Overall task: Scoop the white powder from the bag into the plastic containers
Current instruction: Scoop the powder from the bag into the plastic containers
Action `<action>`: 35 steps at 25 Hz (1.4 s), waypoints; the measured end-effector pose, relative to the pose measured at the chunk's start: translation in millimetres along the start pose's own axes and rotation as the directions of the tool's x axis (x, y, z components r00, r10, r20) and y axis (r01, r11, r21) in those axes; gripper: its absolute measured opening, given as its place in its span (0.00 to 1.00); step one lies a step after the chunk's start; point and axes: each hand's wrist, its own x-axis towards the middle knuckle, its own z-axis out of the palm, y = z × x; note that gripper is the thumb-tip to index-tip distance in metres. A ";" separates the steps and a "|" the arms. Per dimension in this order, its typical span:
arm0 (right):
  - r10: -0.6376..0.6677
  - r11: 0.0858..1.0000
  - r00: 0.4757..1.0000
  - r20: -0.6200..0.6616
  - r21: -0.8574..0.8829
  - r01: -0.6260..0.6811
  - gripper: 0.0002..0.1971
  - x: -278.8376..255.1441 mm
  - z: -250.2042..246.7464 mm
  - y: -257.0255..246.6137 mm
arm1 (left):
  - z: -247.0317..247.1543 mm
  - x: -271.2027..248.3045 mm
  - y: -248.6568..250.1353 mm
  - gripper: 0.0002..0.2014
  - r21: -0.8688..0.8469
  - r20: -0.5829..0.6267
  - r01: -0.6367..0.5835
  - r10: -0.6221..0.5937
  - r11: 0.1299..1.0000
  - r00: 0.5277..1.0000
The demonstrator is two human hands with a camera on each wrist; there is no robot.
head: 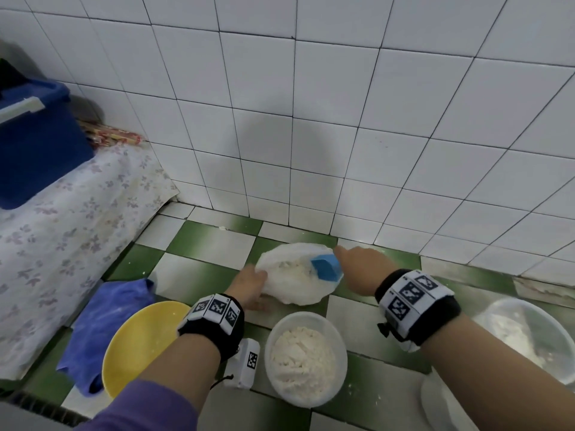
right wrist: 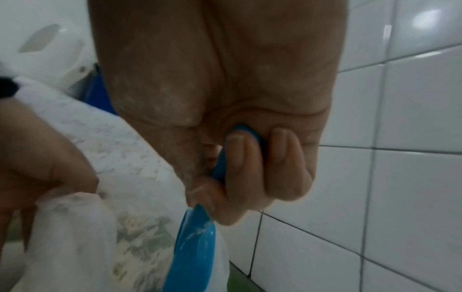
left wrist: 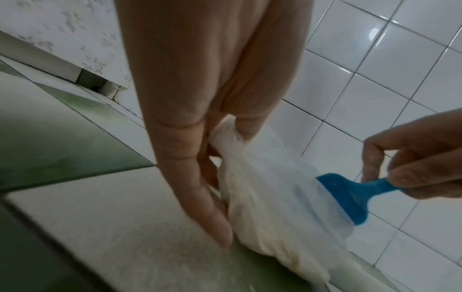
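The green-and-white checked tabletop (head: pixel 199 244) runs up to the white tiled wall (head: pixel 342 119), and everything I need sits on it. Largest of the task's things is the bag (head: pixel 295 290) of white powder (head: pixel 292 272), slumped open near the wall. Nearer me stands a clear plastic container (head: pixel 306 359), already heaped with powder, and a second container (head: pixel 529 334) at my right that looks only dusted, though the edge of the view is poor. A yellow bowl (head: pixel 137 340) and a blue cloth (head: pixel 102 321) lie to my left.

My left hand (head: pixel 250 289) pinches the gathered rim of the bag and holds the mouth open. My right hand (head: pixel 357 269) grips the handle of the blue scoop (head: pixel 325 267), fingers curled round it, with the blade at the bag's mouth above the powder.

To do this scoop well, I should keep the rim taut and lifted so the plastic doesn't fold over the blade, push the scoop in low, and raise it level before carrying it over.

I can read no brand or lettering; only the square black-and-white codes on my wristbands (head: pixel 410 293) show.
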 end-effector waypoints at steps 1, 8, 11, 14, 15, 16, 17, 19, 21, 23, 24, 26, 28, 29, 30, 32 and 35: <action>0.008 0.997 0.999 0.041 0.074 -0.011 0.14 0.0 -1.4 6.0 | -1.8 2.2 2.6 0.14 -0.040 -0.023 -0.025 0.024 0.999 0.999; 0.048 0.970 0.999 -0.009 0.239 -0.044 0.06 3.2 4.0 19.2 | 8.8 -2.7 8.1 0.12 -0.133 0.000 -0.053 0.054 0.990 0.999; 0.006 0.982 1.000 -0.014 0.189 -0.003 0.07 7.8 5.2 12.6 | 7.8 -4.6 5.8 0.11 -0.164 0.037 -0.041 0.048 0.986 0.998; 0.001 0.962 0.995 0.100 0.273 -0.028 0.04 11.6 1.7 17.0 | 3.9 -2.3 5.6 0.13 -0.200 0.056 -0.039 0.052 0.979 0.997; -0.007 0.954 0.990 0.138 0.297 -0.034 0.06 11.6 -0.4 19.7 | 3.0 -0.5 5.5 0.14 -0.196 0.043 -0.057 0.067 0.979 0.997; -0.014 0.949 0.986 0.168 0.313 -0.039 0.08 10.4 -2.2 22.7 | 2.6 2.0 4.6 0.15 -0.187 0.024 -0.079 0.085 0.979 0.996; -0.020 0.945 0.983 0.184 0.325 -0.041 0.09 8.5 -3.2 24.4 | 2.8 4.1 3.0 0.16 -0.185 0.006 -0.095 0.097 0.978 0.995; -0.016 0.926 0.980 0.198 0.374 -0.060 0.11 3.9 -1.4 25.0 | 2.7 8.5 -2.2 0.19 -0.222 0.009 -0.068 0.072 0.973 0.997; 0.011 0.886 0.976 0.218 0.451 -0.111 0.10 -1.8 7.1 24.4 | 4.0 12.1 -5.9 0.21 -0.309 0.086 0.039 -0.013 0.950 0.996; 0.031 0.821 0.966 0.255 0.545 -0.170 0.08 -6.2 20.2 22.7 | 5.3 10.7 -4.5 0.20 -0.362 0.201 0.122 -0.050 0.924 0.978; 0.034 0.788 0.959 0.281 0.583 -0.199 0.07 -8.1 27.1 20.7 | 6.1 8.7 -3.1 0.19 -0.374 0.255 0.145 -0.049 0.916 0.966; 0.030 0.747 0.953 0.302 0.626 -0.222 0.07 -12.2 38.2 15.8 | 10.8 1.7 1.6 0.18 -0.385 0.349 0.175 -0.032 0.906 0.936; 0.024 0.720 0.961 0.275 0.662 -0.208 0.09 -14.4 47.0 11.1 | 14.0 -0.3 2.7 0.19 -0.379 0.396 0.180 -0.017 0.908 0.918; 0.031 0.700 0.965 0.261 0.684 -0.207 0.09 -15.0 50.5 9.5 | 14.1 0.3 3.0 0.19 -0.375 0.383 0.174 -0.018 0.910 0.924; 0.045 0.671 0.966 0.253 0.709 -0.217 0.09 -15.7 53.9 9.5 | 11.9 3.8 1.8 0.19 -0.378 0.341 0.157 -0.020 0.913 0.940; 0.088 0.601 0.962 0.260 0.756 -0.259 0.07 -17.1 58.5 12.9 | 3.9 9.1 -0.8 0.17 -0.386 0.200 0.087 -0.008 0.918 0.980; 0.119 0.601 0.965 0.235 0.756 -0.258 0.06 -19.7 59.3 19.4 | -11.2 7.9 -2.9 0.07 -0.318 0.001 -0.054 0.057 0.946 0.998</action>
